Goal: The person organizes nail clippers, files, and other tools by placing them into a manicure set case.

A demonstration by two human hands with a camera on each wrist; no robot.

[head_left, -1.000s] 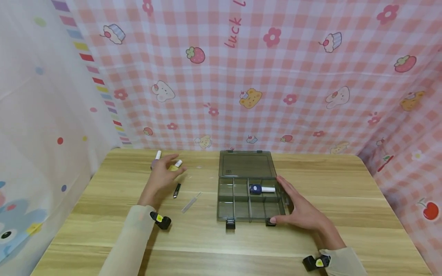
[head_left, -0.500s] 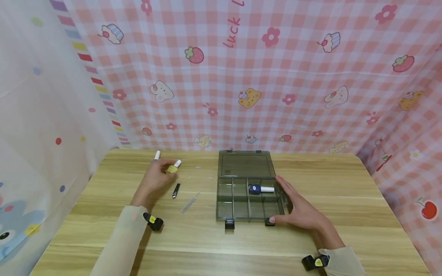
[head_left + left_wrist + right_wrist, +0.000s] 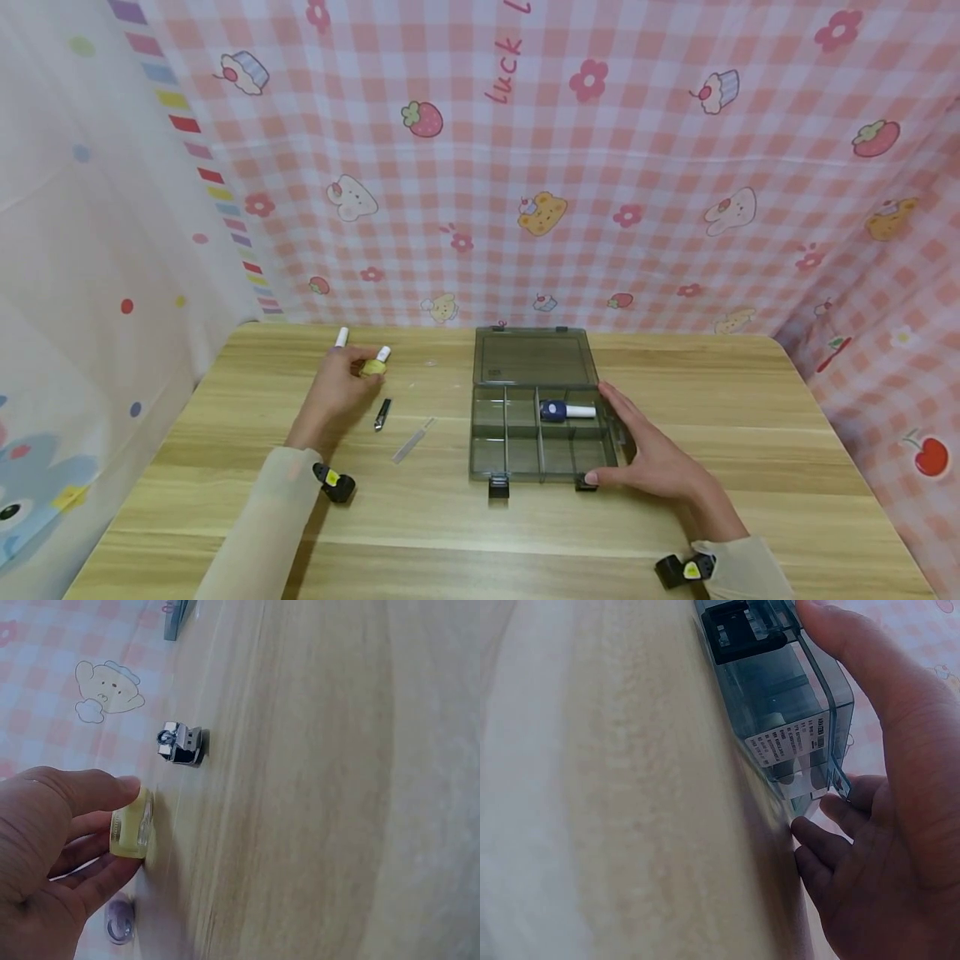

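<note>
right hand (image 3: 660, 458): fingers fairly straight, laid flat against the right wall of the box (image 3: 545, 433), thumb by the front latch; it holds nothing, only steadies. risk: a light side press alone; a nudge from the far side may slide the box on the smooth table (image 3: 525, 533).

box: open, lid lying back, divided into compartments. blue bottle (image 3: 566, 410) lies on its side in a rear compartment, just beyond the right hand's fingertips. risk: it can roll in its cell if the box is jolted.

left hand (image 3: 341, 387): fingers and thumb curled round the yellow bottle (image 3: 133, 823), which rests at the tabletop, well to the left of the box. risk: the grip looks to be at the fingertips on a small round glass body; it may slip or tip when lifted.

clipper (image 3: 382, 413): just right of the left hand, on the table. risk: may be swept aside by the wrist.

clear strip (image 3: 414, 441): beside the clipper, nearer the box.

purple bottle (image 3: 118, 924): just beyond the left hand, partly hidden behind it. risk: may be knocked over as the fingers move.
</note>
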